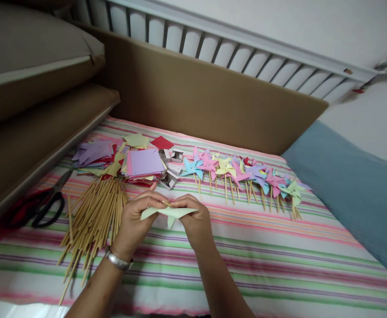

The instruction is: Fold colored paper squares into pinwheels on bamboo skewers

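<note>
A pale green paper pinwheel (171,213) is held up between both hands above the striped cloth. My left hand (139,212), with a silver bracelet at the wrist, is closed on its left side. Closed on the right side is my right hand (193,216). Between the fingertips a bit of a thin wooden stick (167,203) shows at the pinwheel's back; most of it is hidden. Left of my hands lies a heap of wooden sticks (96,216). Beyond them sits a stack of square paper sheets (145,163), purple on top.
Finished pinwheels (225,167) in several colours lie in a row at the right. Cut paper pieces (96,152), small open boxes (169,176) and black-handled scissors (52,196) lie at the left. Brown cushions (41,106) and a brown board (196,92) border the cloth (263,269).
</note>
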`<state>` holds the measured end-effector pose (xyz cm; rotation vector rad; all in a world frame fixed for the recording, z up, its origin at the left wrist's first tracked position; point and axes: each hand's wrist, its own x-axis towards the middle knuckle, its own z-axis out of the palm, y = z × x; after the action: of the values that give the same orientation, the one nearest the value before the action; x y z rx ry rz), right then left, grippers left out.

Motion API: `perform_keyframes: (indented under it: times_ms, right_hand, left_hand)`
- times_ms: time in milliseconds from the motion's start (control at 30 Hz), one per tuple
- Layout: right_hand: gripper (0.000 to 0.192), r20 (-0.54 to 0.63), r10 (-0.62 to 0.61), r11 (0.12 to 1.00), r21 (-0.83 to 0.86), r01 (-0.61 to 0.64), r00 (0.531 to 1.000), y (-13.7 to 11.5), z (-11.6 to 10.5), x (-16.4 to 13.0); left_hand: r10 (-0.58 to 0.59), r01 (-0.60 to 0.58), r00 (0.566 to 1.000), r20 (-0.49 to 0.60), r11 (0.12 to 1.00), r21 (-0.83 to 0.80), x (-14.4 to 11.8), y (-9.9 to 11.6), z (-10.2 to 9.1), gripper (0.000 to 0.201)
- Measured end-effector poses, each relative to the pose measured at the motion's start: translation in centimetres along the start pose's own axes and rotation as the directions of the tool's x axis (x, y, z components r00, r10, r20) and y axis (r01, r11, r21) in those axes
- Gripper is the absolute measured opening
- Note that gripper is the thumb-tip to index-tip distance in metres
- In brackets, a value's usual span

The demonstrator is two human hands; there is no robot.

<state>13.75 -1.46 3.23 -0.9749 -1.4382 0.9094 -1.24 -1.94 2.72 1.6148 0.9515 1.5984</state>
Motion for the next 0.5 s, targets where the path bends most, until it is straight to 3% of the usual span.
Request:
perform_keyframes:
  times_ms: [367,500]
  right_hand:
    - [0.018,-0.023,0.07,0.997,0.038,-0.069,0.997,-0.4,0.5,0.2]
    - [0.019,-0.023,0.139,0.99,0.04,-0.138,0.99,-0.4,0.8,0.3]
  left_hand:
    - [-0.001,0.001,1.0,-0.008,1.0,0.011,-0.1,-0.6,-0.2,0.014]
    - [-0.09,0.09,0.996,0.0,0.996,0.005,0.0,-1.0,-0.5,0.008]
